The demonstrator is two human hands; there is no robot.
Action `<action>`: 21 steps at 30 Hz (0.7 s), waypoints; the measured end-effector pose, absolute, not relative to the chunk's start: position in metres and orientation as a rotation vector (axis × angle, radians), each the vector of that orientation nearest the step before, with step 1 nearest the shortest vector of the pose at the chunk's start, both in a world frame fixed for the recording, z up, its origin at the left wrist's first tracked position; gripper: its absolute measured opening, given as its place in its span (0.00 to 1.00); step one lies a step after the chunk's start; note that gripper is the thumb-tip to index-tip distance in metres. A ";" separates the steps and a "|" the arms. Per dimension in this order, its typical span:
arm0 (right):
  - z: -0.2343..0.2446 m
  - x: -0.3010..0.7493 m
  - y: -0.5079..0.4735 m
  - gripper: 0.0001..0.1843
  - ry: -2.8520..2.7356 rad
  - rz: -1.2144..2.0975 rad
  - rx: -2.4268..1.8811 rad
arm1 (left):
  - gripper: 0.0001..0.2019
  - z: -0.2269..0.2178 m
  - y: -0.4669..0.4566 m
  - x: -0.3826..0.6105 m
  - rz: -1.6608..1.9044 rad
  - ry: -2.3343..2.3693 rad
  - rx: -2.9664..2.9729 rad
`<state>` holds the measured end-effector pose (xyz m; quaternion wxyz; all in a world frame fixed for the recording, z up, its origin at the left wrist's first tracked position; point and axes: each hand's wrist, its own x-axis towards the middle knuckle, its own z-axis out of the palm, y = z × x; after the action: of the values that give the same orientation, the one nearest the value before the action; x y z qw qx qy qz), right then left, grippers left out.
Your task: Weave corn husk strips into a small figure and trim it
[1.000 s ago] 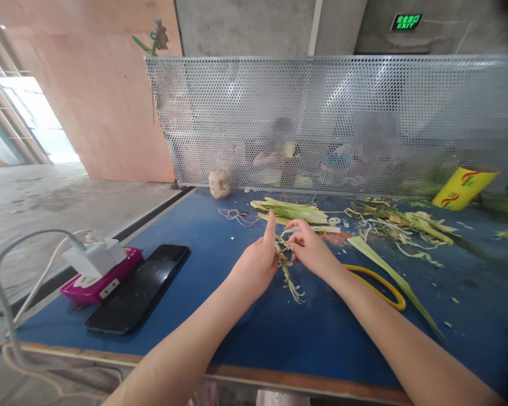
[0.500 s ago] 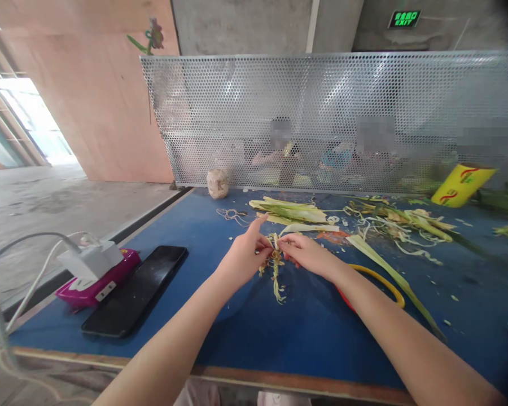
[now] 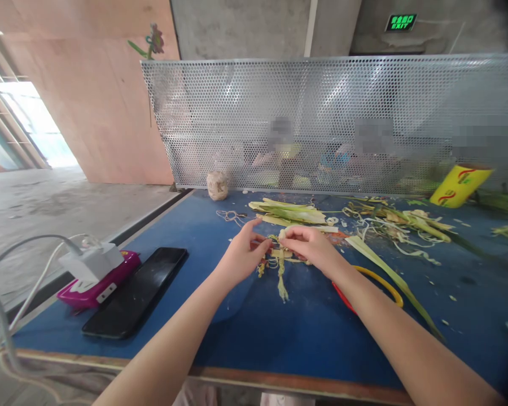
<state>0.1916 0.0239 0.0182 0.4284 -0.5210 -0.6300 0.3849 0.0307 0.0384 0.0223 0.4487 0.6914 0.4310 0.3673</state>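
Between my hands, above the blue tabletop, is a small braided piece of pale husk strips [image 3: 281, 276]. A plaited tail with a frayed end hangs from it toward me. My left hand [image 3: 245, 248] pinches its left side, thumb and fingers bent, the index finger pointing forward. With thumb and fingertips together, my right hand [image 3: 309, 243] grips the upper right part of the piece. The fingertips partly hide the upper part. Just beyond my hands lie a pale flat strip [image 3: 328, 229] and a pile of green-yellow husk leaves [image 3: 288, 212].
A black phone [image 3: 138, 293] and a magenta power strip [image 3: 97, 282] with white chargers lie left. Shredded husks [image 3: 406, 220], a long leaf [image 3: 393, 282], a yellow-red ring [image 3: 381, 283] and a yellow roll [image 3: 461, 185] are right. A perforated metal screen [image 3: 237, 113] stands behind; people sit beyond.
My right hand has shifted slightly, its fingertips now higher on the braided piece. My left fingers have drawn a little apart from it, and more of the piece's middle shows.
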 end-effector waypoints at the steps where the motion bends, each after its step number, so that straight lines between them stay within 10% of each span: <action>1: 0.018 0.191 0.023 0.07 -1.568 0.990 -1.272 | 0.26 0.023 0.038 0.032 0.906 1.065 1.669; 21: 0.008 0.185 0.027 0.09 -1.296 1.202 -1.071 | 0.32 0.026 0.033 0.035 0.874 0.943 1.470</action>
<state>0.1851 0.0272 0.0081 0.5120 -0.4450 -0.5387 0.4996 0.0346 0.0329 0.0256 0.5599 0.6236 0.4000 0.3710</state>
